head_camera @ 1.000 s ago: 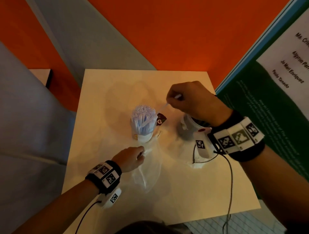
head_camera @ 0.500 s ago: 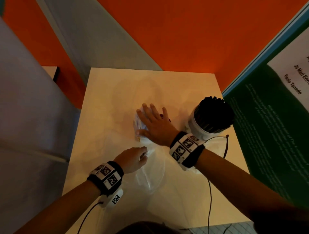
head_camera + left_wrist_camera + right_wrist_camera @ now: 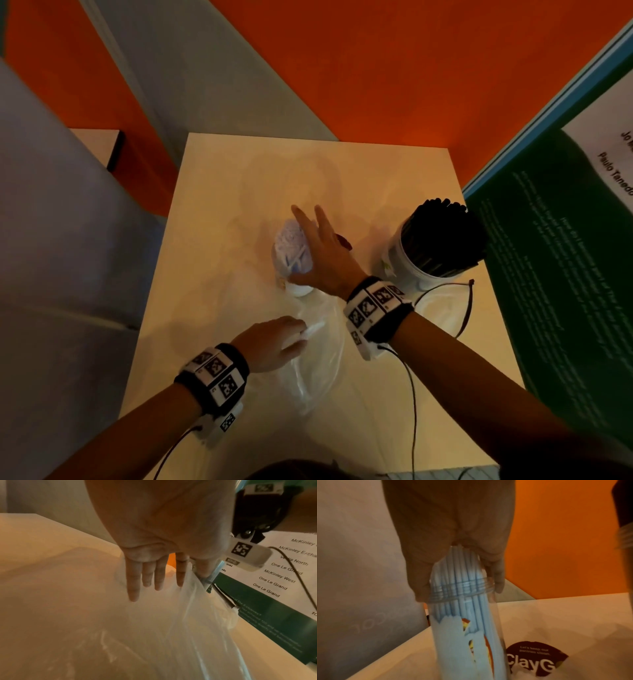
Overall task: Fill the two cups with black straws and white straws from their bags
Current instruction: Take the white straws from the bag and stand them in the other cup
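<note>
Right hand (image 3: 322,253) lies flat, fingers straight, atop white straws (image 3: 462,577) in a cup (image 3: 467,635); left hand (image 3: 274,342), at six o'clock, pinches an empty bag (image 3: 318,370).

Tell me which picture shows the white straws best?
The right wrist view: the white straws fill the picture, standing in their clear cup under the right hand. The head view shows only their tips, partly hidden by that hand. The left wrist view shows none.
</note>
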The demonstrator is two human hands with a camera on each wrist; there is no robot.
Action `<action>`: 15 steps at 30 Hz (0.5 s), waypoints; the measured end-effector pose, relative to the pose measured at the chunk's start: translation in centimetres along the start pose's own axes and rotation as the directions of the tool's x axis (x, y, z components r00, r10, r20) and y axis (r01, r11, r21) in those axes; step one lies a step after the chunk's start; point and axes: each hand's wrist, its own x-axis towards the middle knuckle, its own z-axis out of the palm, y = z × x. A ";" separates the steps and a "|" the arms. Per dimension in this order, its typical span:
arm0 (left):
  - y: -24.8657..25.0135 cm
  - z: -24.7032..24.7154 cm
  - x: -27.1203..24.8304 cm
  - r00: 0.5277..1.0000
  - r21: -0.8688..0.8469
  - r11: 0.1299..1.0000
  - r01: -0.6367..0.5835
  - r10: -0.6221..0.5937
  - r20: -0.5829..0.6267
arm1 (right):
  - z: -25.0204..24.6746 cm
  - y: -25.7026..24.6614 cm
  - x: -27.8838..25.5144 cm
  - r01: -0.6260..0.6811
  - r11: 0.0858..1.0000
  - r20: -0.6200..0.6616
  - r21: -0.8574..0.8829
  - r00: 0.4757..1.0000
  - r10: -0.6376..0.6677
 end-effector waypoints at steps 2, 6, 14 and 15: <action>-0.3 0.0 -0.2 0.981 -0.086 0.987 0.138 -0.124 0.151 | 0.2 -0.2 1.0 0.034 0.999 -0.033 0.004 0.999 -0.034; -1.4 -0.3 -0.6 0.923 -0.099 0.951 0.294 -0.256 0.288 | -1.6 1.0 3.2 0.032 0.999 -0.113 0.005 0.993 -0.031; -6.4 0.4 1.0 0.932 0.232 0.935 0.267 -0.312 0.185 | -1.3 3.1 4.5 0.030 0.974 -0.123 -0.223 0.991 -0.059; -6.9 0.1 1.5 0.936 0.307 0.920 0.244 -0.307 0.173 | -1.4 3.3 4.7 0.003 0.969 -0.144 -0.248 0.989 -0.040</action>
